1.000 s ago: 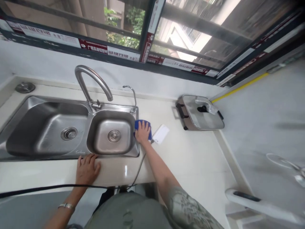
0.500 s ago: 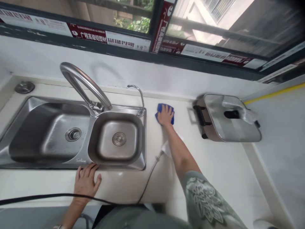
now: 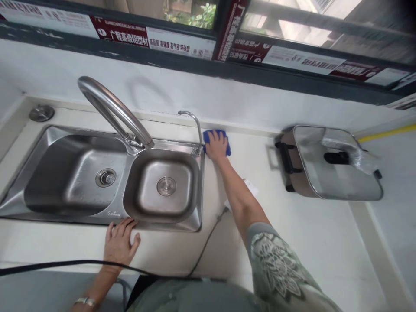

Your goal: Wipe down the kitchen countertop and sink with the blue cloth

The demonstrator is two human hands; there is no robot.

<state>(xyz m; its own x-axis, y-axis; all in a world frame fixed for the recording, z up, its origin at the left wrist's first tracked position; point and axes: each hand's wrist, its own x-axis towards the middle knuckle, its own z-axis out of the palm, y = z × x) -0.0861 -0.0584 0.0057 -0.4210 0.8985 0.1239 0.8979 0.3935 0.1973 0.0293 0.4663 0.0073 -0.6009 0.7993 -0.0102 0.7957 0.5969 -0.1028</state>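
Observation:
Under my right hand [image 3: 217, 145] a blue cloth [image 3: 225, 138] is pressed on the white countertop [image 3: 240, 162], just right of the small curved tap [image 3: 197, 125] and close to the back wall. The fingers lie spread over the cloth. My left hand [image 3: 119, 245] rests with its fingers apart on the counter's front part, fingertips at the front rim of the steel double sink [image 3: 121, 190]. Nothing is held in it.
A large faucet [image 3: 113, 106] arches over the sink. To the right stands an electric pan with a glass lid [image 3: 312, 160]. A power strip [image 3: 250, 187] and its grey cable [image 3: 208, 238] lie beside my right forearm. A round metal piece [image 3: 41, 113] sits at the back left.
My right hand and the blue cloth have moved left and slightly back, closer to the small tap. The view has shifted a little; my left hand stays at the sink's front rim.

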